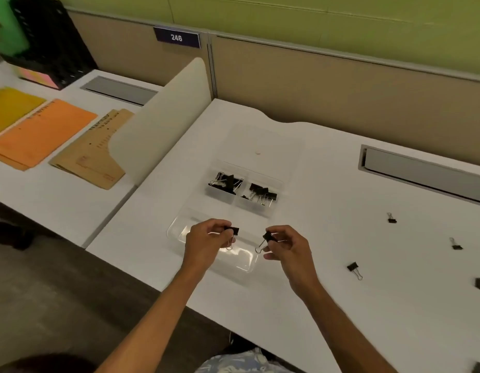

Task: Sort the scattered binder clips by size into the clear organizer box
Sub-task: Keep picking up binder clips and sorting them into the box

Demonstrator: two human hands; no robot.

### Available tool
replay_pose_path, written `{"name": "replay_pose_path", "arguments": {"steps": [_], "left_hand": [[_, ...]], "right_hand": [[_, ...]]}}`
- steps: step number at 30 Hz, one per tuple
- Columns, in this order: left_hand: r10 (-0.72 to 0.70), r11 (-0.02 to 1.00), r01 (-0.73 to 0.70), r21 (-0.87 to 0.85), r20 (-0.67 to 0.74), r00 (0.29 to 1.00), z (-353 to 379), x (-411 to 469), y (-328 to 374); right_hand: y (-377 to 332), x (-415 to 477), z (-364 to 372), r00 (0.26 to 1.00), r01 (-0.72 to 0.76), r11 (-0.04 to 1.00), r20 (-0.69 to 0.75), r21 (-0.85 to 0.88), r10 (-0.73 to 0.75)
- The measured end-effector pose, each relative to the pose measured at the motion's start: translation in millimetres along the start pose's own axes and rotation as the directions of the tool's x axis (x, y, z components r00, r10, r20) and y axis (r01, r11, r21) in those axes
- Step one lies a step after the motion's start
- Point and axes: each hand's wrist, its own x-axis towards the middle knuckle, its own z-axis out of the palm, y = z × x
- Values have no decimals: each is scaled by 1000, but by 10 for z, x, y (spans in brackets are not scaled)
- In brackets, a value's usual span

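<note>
The left hand [206, 242] pinches one binder clip [232, 230] between thumb and fingertips. The right hand [288, 246] pinches a second clip [269, 236] the same way, and both hover just above the near end of the clear organizer box [177, 224]. Two far compartments hold sorted clips, the left pile [224, 182] and the right pile [261, 195]. The held pair look close in size, though blur makes that hard to judge. Best to set the black bodies side by side, match each to a pile, then release it low inside the walls — no tossing. More loose clips [354, 267] lie on the desk [341, 184] to the right.
</note>
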Motion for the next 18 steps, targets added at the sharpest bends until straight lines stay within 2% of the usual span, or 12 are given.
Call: {"name": "replay_pose_path", "arguments": {"steps": [9, 14, 18], "left_hand": [[34, 998, -27, 60, -118, 992, -437, 261, 120], [35, 998, -32, 45, -76, 996, -610, 620, 153], [40, 988, -36, 153, -18, 999, -753, 986, 147]], "right_hand": [[-188, 302, 432, 997, 31, 999, 72, -44, -28], [-252, 582, 714, 998, 41, 995, 56, -92, -36], [-252, 844, 995, 999, 13, 982, 33, -189, -7]]}}
